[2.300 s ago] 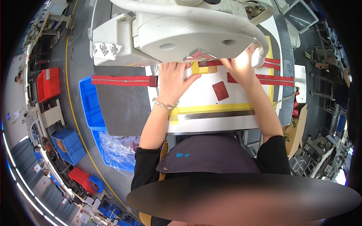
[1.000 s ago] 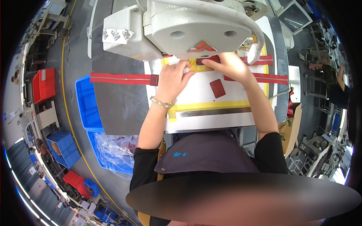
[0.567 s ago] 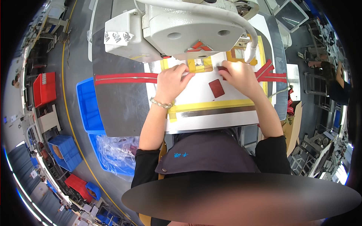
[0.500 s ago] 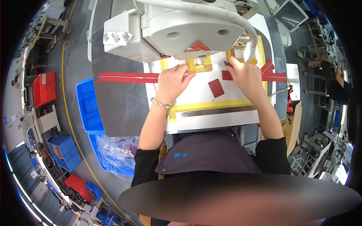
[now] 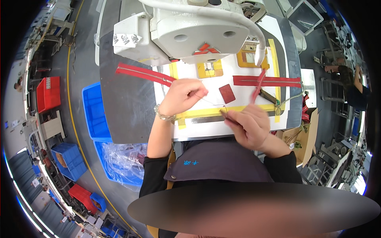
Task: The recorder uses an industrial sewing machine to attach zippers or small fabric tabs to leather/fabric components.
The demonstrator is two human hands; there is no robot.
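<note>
Now a thin thread stretches between pinching left hand and right hand.

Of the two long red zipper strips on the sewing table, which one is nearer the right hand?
The red zipper strip on the right, lying flat just beyond the right hand. The other red zipper strip slants away at the table's left, beyond the left hand.

1 screen at top right beyond the table, rectangular, pale grey face, dark frame, tilted. 1 open brown cardboard box at right, beside the table edge. Labels unreadable.
</note>
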